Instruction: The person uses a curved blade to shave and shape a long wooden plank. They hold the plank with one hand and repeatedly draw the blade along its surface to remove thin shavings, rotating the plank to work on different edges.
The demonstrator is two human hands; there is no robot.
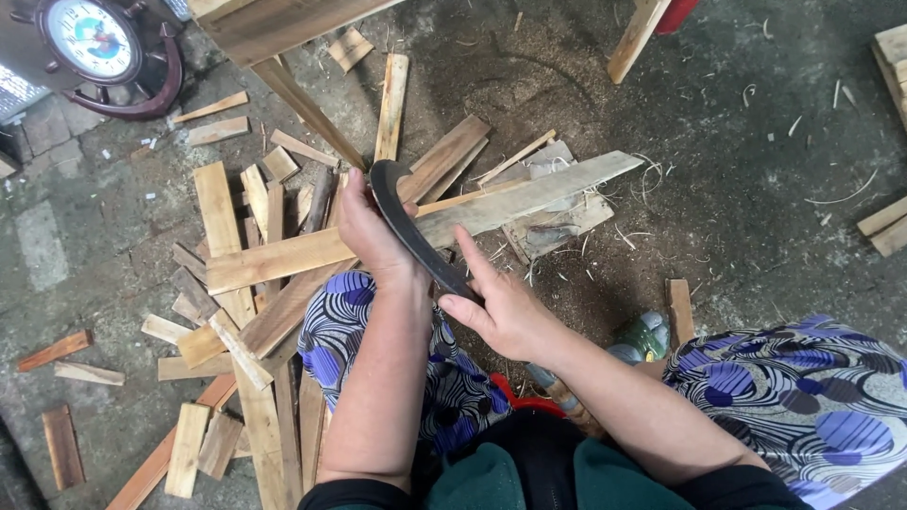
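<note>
My left hand (370, 231) grips a long wooden plank (529, 198) that lies slanted across the floor in front of my knees. My right hand (501, 307) is shut on the handle of a dark curved blade (402, 217), whose hooked tip rests against the plank right beside my left hand's fingers. Both forearms reach forward from my lap, over patterned blue and white trousers (812, 397).
Several wood offcuts (241, 283) litter the concrete floor to the left and ahead. A round clock in a wooden wheel frame (94, 42) lies at top left. More planks (888, 227) lie at the right edge, and wood shavings are scattered about.
</note>
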